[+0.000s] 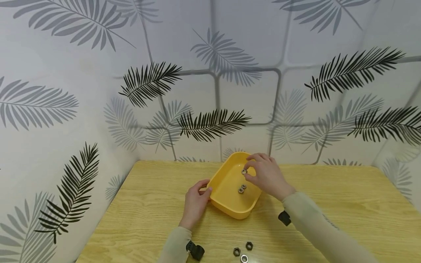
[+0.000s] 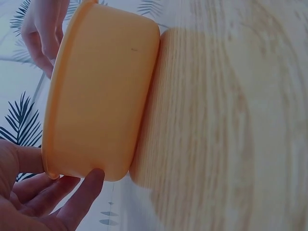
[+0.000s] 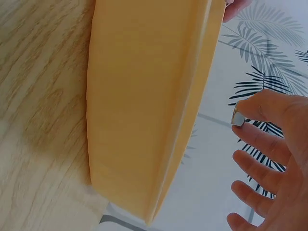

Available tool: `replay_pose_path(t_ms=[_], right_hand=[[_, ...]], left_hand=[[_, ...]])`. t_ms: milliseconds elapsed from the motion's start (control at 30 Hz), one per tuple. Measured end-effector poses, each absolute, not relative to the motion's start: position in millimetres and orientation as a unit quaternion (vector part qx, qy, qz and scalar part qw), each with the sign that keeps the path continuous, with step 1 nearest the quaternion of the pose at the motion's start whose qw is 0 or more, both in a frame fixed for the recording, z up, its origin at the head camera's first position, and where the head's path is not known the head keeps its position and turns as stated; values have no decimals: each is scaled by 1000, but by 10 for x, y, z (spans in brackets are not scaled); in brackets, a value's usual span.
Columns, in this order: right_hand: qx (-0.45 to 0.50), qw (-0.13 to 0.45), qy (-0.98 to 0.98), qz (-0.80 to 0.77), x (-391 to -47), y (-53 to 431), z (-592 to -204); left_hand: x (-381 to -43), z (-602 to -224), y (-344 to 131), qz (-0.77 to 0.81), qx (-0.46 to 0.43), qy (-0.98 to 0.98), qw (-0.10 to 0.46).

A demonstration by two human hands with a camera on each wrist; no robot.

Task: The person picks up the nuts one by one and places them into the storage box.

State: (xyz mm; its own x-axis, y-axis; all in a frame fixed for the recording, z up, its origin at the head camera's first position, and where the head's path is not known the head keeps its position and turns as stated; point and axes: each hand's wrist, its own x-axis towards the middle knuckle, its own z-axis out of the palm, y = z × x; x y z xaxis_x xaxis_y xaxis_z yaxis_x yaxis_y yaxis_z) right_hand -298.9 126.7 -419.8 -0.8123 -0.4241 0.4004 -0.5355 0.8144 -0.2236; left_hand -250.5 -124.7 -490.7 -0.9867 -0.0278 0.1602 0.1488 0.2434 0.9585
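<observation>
A yellow plastic basin (image 1: 227, 182) stands on the wooden table. My left hand (image 1: 196, 201) grips its left rim, the thumb on top and fingers against the outer wall, as the left wrist view (image 2: 53, 202) also shows. Over the basin my right hand (image 1: 268, 175) pinches a metal nut (image 1: 244, 171) between thumb and index finger. In the right wrist view that nut (image 3: 238, 117) is seen edge-on above the rim, the other fingers spread loosely. Two nuts (image 1: 241, 190) lie close together on the basin's floor.
Near the table's front edge lie three more nuts: two dark ones (image 1: 236, 251) and a shinier one (image 1: 244, 258). Behind the wooden table (image 1: 158, 193) rises a wall (image 1: 246, 95) with a leaf pattern. Each wrist wears a black strap device (image 1: 195, 250).
</observation>
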Motion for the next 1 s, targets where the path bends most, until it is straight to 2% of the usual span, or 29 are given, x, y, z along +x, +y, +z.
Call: replay_pose_path(t_ms=[733, 1000], right_hand=[[260, 146, -939, 170, -3089, 1105, -4348], [249, 117, -947, 166, -3088, 1046, -4379]], left_hand=[[-2505, -4903, -1236, -614, -27, -786, 71], [-2488, -4879, -1235, -615, -25, -785, 68]])
